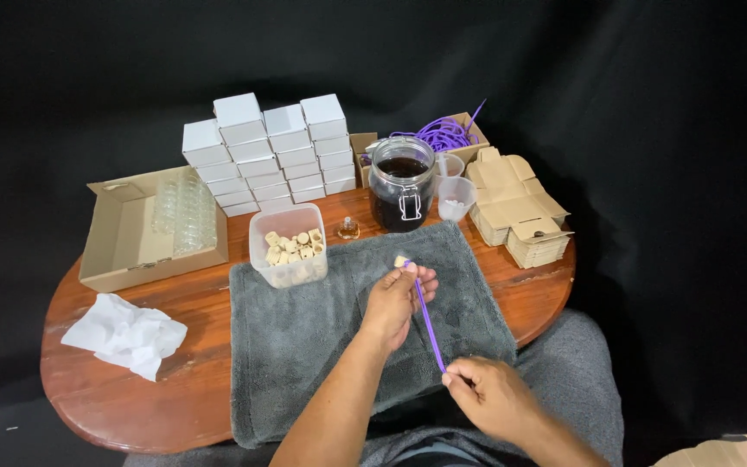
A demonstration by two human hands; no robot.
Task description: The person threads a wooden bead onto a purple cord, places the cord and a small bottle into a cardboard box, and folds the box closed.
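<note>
On the counter (201, 380), left hand (395, 298) pinches cork (401, 260), right hand (490, 393) fingers clamped on purple cord (428, 322); best held taut

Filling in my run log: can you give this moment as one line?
left hand: pinches cork and purple cord | right hand: pulls cord's lower end | under: grey towel | near: tub of corks

A round reddish wooden table (88, 380) carries everything. A grey towel (304, 346) covers its middle. At nine o'clock sits an open cardboard box (123, 246); at seven, crumpled white paper (127, 333). Stacked white boxes (270, 151) stand at eleven — a dark-filled glass jar (401, 183) at twelve — flat cardboard blanks (520, 212) at two.
</note>
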